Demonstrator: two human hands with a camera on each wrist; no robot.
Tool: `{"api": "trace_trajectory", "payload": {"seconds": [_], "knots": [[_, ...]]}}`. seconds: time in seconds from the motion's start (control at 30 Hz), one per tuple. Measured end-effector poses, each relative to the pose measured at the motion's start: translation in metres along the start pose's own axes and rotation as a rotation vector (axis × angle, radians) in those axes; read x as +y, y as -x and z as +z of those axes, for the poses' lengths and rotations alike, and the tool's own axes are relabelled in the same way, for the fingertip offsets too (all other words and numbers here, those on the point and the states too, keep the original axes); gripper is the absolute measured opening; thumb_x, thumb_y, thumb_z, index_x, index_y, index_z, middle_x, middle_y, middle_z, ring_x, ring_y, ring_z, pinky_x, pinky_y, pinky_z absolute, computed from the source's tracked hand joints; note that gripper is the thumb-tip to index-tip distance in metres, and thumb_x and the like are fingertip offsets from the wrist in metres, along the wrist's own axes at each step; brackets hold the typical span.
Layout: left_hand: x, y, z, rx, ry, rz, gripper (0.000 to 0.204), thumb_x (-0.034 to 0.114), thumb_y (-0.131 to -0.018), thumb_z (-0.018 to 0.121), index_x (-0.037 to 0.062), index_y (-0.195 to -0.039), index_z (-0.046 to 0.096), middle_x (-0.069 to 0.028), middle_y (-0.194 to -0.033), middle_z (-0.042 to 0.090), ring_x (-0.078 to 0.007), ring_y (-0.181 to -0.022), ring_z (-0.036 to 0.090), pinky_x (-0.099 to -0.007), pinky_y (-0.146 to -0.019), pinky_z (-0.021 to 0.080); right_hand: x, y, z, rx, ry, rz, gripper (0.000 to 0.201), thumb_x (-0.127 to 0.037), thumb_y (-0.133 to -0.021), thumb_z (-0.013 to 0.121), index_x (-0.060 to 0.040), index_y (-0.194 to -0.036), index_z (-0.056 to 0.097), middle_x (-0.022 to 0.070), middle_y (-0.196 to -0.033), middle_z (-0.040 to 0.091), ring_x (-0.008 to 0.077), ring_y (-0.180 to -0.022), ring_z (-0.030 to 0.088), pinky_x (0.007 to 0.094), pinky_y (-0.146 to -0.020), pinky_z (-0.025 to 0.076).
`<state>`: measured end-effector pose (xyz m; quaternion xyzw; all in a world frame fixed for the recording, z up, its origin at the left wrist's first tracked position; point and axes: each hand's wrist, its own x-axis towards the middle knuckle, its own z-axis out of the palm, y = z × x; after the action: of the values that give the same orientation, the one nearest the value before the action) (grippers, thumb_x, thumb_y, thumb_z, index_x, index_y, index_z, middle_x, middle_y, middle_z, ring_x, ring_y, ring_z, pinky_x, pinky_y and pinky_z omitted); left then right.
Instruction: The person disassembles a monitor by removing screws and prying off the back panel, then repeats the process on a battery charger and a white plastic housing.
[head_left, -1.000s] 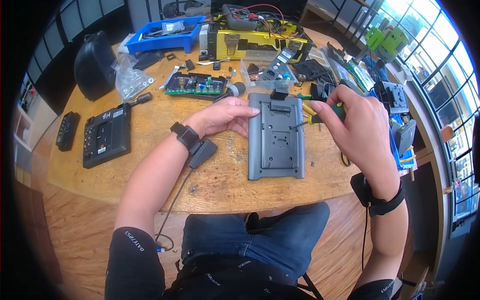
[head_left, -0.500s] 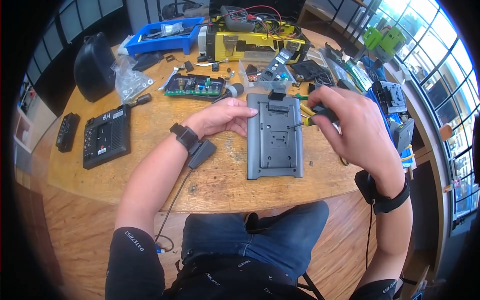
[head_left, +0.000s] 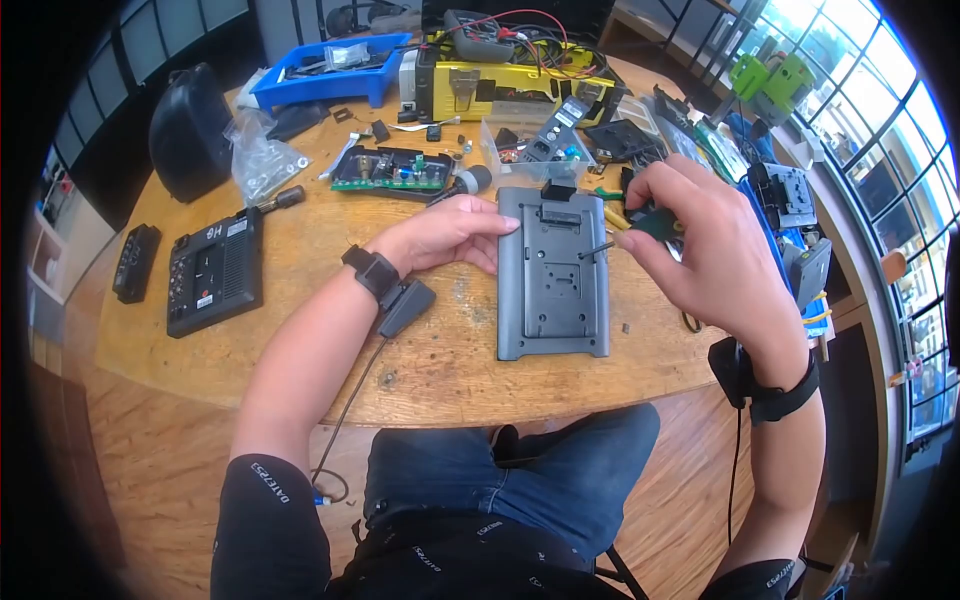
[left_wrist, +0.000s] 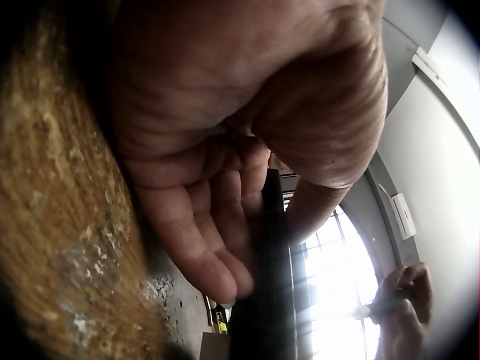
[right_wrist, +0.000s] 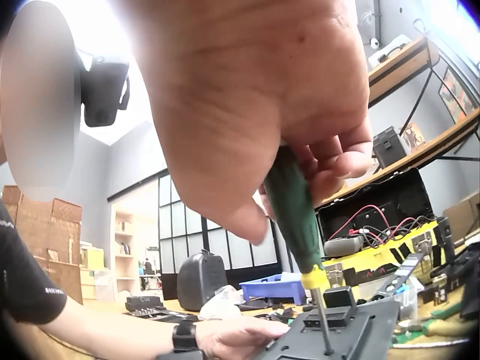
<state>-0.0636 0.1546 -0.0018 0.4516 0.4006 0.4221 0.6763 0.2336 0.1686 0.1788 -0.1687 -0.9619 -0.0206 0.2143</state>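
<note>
Head view: a grey moulded plastic plate [head_left: 553, 272], rectangular with recessed slots, lies flat on the round wooden desk [head_left: 440, 350] in front of the person. The left hand [head_left: 445, 232] rests against the plate's left edge, fingers straight and relaxed. The right hand [head_left: 700, 250] has its fingers curled round a green-handled screwdriver [head_left: 640, 226], with the thin metal shaft angled down to the plate's upper right area. Beyond the plate lie a green circuit board [head_left: 390, 168] and a blue tray [head_left: 325, 70].

Left wrist view: the palm and fingers lie along the dark plate edge [left_wrist: 270, 285]; the desk grain is worn and rough.

Right wrist view: the fingers [right_wrist: 330, 161] are clamped on the glossy green handle with its yellow collar [right_wrist: 315, 277], and the tip sits in the plate [right_wrist: 337, 334].

Judgement: the step goes best with the shaft square to the screw, steady downward pressure, and the left hand bracing the plate against turning.
</note>
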Motion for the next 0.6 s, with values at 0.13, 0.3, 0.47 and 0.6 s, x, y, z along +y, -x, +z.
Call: {"api": "trace_trajectory", "payload": {"seconds": [0.13,0.3,0.47,0.6], "knots": [[0.002,0.002,0.002,0.010,-0.004,0.000,0.034,0.030,-0.103,0.071,0.0001,-0.120,0.071,-0.0128,-0.104,0.080,-0.0169,-0.088,0.079,-0.0284,-0.079,0.066,0.000,-0.001,0.006,0.032,-0.015,0.112,0.023,-0.002,-0.087,0.072,-0.0080,-0.107,0.064,0.0132,-0.095,0.063,0.0367,-0.085,0.066,0.0462,-0.071,0.051],[0.001,0.001,0.001,0.010,-0.010,-0.008,0.034,0.030,-0.103,0.071,0.0001,-0.120,0.071,-0.0125,-0.105,0.080,-0.0169,-0.089,0.078,-0.0284,-0.079,0.066,-0.005,-0.003,0.008,0.173,-0.135,-0.079,0.013,-0.003,-0.089,0.069,-0.0063,-0.102,0.067,0.0127,-0.095,0.063,0.0356,-0.084,0.066,0.0456,-0.072,0.052],[0.001,0.001,0.001,0.021,-0.012,-0.007,0.035,0.031,-0.103,0.071,0.0001,-0.119,0.071,-0.0122,-0.105,0.080,-0.0170,-0.089,0.078,-0.0283,-0.078,0.066,0.005,-0.002,0.012,0.096,-0.093,0.027,0.014,-0.005,-0.088,0.069,-0.0059,-0.101,0.069,0.0114,-0.093,0.064,0.0342,-0.083,0.067,0.0440,-0.073,0.053],[0.000,0.001,-0.001,0.016,-0.003,-0.010,0.035,0.031,-0.103,0.071,0.0003,-0.120,0.071,-0.0124,-0.105,0.080,-0.0173,-0.089,0.078,-0.0288,-0.079,0.066,-0.001,-0.003,0.012,0.186,-0.154,-0.038,0.011,-0.010,-0.090,0.071,-0.0060,-0.100,0.070,0.0115,-0.090,0.064,0.0340,-0.078,0.067,0.0427,-0.070,0.053]]}}
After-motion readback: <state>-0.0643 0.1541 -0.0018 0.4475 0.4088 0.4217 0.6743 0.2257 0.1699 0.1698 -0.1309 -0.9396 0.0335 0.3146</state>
